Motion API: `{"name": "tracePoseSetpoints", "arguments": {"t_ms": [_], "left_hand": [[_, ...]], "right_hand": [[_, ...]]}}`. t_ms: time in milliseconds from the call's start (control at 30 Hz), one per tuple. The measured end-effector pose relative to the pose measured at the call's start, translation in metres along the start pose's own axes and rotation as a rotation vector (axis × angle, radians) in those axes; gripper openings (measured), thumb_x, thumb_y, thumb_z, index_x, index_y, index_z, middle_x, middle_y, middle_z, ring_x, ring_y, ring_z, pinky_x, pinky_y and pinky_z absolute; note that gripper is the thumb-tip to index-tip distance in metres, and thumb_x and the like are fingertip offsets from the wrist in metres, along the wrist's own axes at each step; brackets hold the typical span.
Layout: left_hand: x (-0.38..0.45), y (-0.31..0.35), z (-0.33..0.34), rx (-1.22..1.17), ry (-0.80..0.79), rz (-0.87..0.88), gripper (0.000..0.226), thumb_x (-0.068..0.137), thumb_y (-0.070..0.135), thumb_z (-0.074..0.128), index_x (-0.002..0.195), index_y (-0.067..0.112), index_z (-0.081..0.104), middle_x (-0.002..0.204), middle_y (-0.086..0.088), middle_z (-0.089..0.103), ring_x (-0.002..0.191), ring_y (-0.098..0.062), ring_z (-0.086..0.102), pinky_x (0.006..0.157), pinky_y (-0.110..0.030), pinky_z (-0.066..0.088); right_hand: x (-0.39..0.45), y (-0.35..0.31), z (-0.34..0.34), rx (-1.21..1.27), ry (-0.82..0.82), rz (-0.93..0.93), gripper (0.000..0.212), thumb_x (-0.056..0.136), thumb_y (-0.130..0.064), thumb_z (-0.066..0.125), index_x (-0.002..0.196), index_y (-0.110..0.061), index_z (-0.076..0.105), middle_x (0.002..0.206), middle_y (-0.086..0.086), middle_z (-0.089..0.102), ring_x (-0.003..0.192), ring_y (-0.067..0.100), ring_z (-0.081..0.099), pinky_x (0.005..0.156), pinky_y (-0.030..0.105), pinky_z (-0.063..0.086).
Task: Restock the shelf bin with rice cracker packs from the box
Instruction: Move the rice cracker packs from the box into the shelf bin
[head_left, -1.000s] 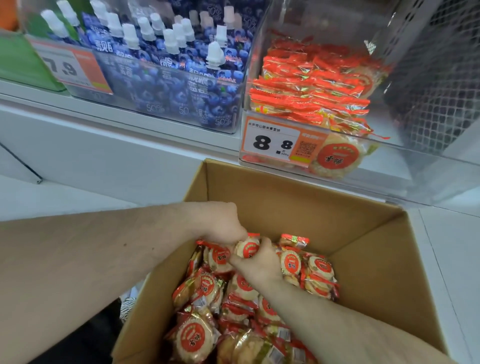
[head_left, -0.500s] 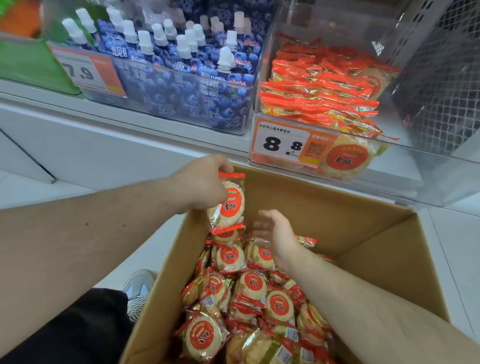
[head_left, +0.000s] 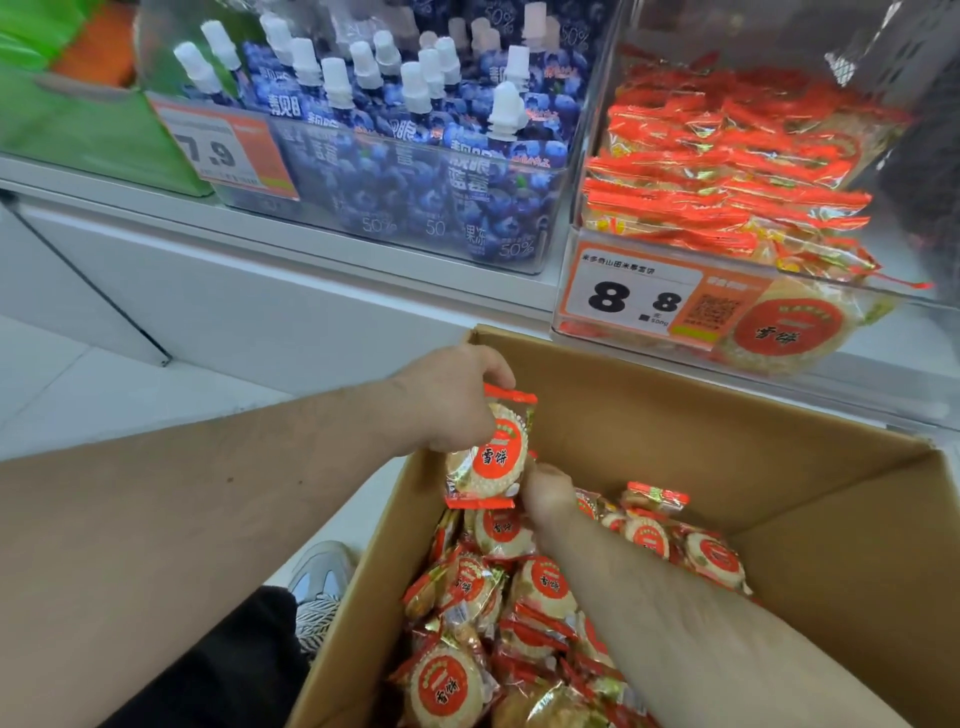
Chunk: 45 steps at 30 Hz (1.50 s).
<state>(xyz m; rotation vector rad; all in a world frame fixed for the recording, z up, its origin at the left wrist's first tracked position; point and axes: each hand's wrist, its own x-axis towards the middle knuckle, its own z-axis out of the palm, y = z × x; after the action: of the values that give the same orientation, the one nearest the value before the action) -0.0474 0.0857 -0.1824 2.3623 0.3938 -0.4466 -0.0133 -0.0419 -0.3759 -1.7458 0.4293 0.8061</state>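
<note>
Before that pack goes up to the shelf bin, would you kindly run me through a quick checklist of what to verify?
1. Left hand holds the rice cracker pack by its top: ok.
2. Pack lifted above the loose packs in the box: ok.
3. Right hand free of the held pack: cannot tell; it sits close against the pack's lower edge.
4. Shelf bin has room: ok, open space shows at its upper part.
5. Right bin chosen: ok, it holds matching packs, beside the blueberry pouches.
</note>
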Motion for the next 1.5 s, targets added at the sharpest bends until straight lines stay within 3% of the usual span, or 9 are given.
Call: {"name": "tracePoseSetpoints", "arguments": {"t_ms": [67,133,333,533,667,800,1067,1333,1500], "left_hand": [[-0.001,0.001,-0.002,-0.052,-0.024,0.005,0.055,0.079,-0.002,0.069,0.120,0.033,0.056,0.118,0.002,0.057,0.096,-0.018,0.062,0.076,-0.036,0.060],[-0.003,0.004,-0.003,-0.089,-0.047,0.026,0.054,0.078,-0.003,0.070,0.115,0.034,0.055,0.117,0.001,0.058,0.096,-0.019,0.062,0.078,-0.038,0.060],[-0.011,0.013,-0.009,-0.057,-0.056,0.080,0.061,0.078,-0.005,0.070,0.127,0.026,0.054,0.117,-0.001,0.059,0.094,-0.018,0.064,0.074,-0.034,0.060],[-0.019,0.023,-0.009,-0.115,-0.083,0.079,0.047,0.076,-0.006,0.072,0.112,0.021,0.061,0.100,-0.003,0.069,0.087,-0.018,0.068,0.077,-0.037,0.060],[-0.022,0.026,-0.006,-0.211,-0.135,0.055,0.037,0.078,-0.008,0.071,0.101,0.020,0.063,0.095,-0.006,0.073,0.085,-0.020,0.071,0.078,-0.038,0.060],[-0.027,0.031,-0.007,-0.334,-0.196,0.050,0.037,0.081,-0.012,0.066,0.100,0.020,0.063,0.102,-0.009,0.073,0.093,-0.024,0.071,0.082,-0.041,0.059],[-0.042,0.049,-0.012,-0.635,-0.313,0.063,0.042,0.083,-0.015,0.062,0.114,0.013,0.061,0.104,-0.007,0.074,0.096,-0.022,0.072,0.082,-0.036,0.059],[-0.048,0.070,-0.003,-0.871,-0.336,0.083,0.043,0.081,-0.016,0.060,0.114,0.011,0.063,0.107,-0.010,0.073,0.100,-0.026,0.070,0.085,-0.041,0.057],[-0.049,0.082,0.004,-1.051,-0.365,0.021,0.028,0.088,-0.005,0.058,0.110,0.011,0.067,0.098,-0.009,0.075,0.085,-0.020,0.070,0.079,-0.035,0.058]], "right_hand": [[-0.005,-0.002,-0.023,-0.288,0.092,-0.179,0.029,0.100,-0.035,0.049,0.104,-0.015,0.069,0.102,0.005,0.072,0.091,0.022,0.067,0.082,0.034,0.054],[-0.022,-0.013,-0.051,-0.513,0.087,-0.315,0.023,0.100,-0.032,0.049,0.102,-0.020,0.069,0.097,0.003,0.072,0.086,0.020,0.066,0.071,0.028,0.050],[-0.099,-0.044,-0.124,-0.710,0.025,-0.469,0.020,0.100,-0.026,0.050,0.081,-0.027,0.058,0.079,-0.002,0.064,0.070,0.015,0.054,0.061,0.027,0.042],[-0.159,-0.051,-0.156,-0.508,0.019,-0.472,0.017,0.097,-0.008,0.054,0.090,-0.022,0.049,0.066,-0.006,0.052,0.063,0.013,0.045,0.062,0.032,0.038],[-0.180,-0.055,-0.160,-0.417,0.046,-0.429,0.017,0.098,-0.008,0.054,0.103,-0.023,0.050,0.076,-0.001,0.058,0.067,0.013,0.054,0.064,0.030,0.044],[-0.204,-0.064,-0.159,-0.162,0.049,-0.413,0.027,0.100,-0.007,0.052,0.125,-0.018,0.053,0.097,0.004,0.073,0.088,0.017,0.072,0.073,0.027,0.055],[-0.231,-0.098,-0.162,0.192,0.019,-0.505,0.022,0.100,-0.003,0.046,0.112,-0.005,0.065,0.091,0.009,0.077,0.075,0.015,0.073,0.058,0.017,0.053],[-0.233,-0.102,-0.160,0.178,-0.063,-0.516,0.019,0.100,-0.003,0.046,0.106,-0.004,0.063,0.084,0.007,0.076,0.072,0.014,0.072,0.059,0.018,0.052],[-0.235,-0.101,-0.157,0.184,-0.078,-0.446,0.009,0.096,-0.009,0.059,0.104,-0.009,0.060,0.087,0.008,0.075,0.065,0.011,0.070,0.049,0.017,0.048]]}}
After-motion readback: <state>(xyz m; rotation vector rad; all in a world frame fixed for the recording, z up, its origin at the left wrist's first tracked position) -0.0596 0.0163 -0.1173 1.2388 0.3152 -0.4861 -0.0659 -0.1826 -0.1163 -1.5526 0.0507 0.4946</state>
